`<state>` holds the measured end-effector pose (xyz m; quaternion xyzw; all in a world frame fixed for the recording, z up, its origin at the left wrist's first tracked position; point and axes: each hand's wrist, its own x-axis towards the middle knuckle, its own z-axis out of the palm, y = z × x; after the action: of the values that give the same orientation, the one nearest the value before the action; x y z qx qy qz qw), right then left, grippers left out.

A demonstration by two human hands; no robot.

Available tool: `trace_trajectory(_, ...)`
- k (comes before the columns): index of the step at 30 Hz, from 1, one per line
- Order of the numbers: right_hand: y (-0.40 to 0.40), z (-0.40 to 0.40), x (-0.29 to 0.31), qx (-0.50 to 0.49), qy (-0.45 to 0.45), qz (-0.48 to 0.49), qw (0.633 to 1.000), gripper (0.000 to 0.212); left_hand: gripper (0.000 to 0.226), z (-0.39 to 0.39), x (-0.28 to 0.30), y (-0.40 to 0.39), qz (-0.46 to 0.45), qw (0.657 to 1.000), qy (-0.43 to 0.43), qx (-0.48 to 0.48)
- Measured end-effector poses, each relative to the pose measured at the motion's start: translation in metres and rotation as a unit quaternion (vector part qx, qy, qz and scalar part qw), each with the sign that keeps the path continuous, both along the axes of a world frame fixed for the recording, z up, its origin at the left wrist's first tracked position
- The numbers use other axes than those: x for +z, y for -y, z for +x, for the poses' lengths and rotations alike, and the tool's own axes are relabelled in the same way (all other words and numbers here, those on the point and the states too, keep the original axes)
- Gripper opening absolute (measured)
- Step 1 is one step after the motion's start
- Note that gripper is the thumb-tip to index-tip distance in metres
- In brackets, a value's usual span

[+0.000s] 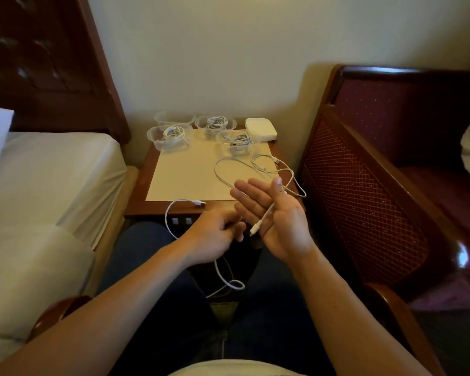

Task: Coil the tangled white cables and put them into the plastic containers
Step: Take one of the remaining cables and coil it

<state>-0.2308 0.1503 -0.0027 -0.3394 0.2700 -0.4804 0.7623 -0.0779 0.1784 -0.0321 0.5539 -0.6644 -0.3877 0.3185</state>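
My right hand (277, 213) is held palm up over the table's front edge with straight fingers. A white cable end (263, 217) lies across the palm, pinned under the thumb, and runs back to loose cable loops (228, 169) on the table. My left hand (215, 234) is curled on a white cable (168, 215). Its USB plug (200, 203) rests on the table edge, and a loop (232, 284) hangs over my lap. Three clear plastic containers (168, 138) (215, 124) (235, 143) hold coiled cables. A fourth container (174, 118) looks empty.
The small wooden table (139, 204) carries a cream sheet (185, 175) and a white box (261, 128) at the back right. A bed (52, 172) stands on the left, and a red upholstered armchair (364, 185) on the right.
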Motion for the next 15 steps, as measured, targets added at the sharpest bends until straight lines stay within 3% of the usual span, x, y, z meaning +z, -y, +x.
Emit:
trace_trajectory(3,0.001,0.001,-0.003,-0.042,-0.046,-0.017,0.998,0.057,0.028,-0.005,-0.001,-0.006,0.063,0.997,0.015,-0.044)
trace_trajectory(7,0.002,0.0,-0.01,-0.06,-0.12,-0.04,0.99,0.055,0.027,-0.006,0.002,-0.009,0.048,0.996,0.062,-0.043)
trace_trajectory(10,0.002,0.002,-0.013,-0.068,-0.088,-0.028,0.993,0.051,0.019,-0.002,0.007,-0.011,0.062,0.995,0.06,-0.052)
trace_trajectory(15,0.011,0.007,-0.017,-0.075,-0.008,0.03,0.997,0.059,0.025,-0.003,0.007,-0.017,0.155,0.987,0.002,-0.054)
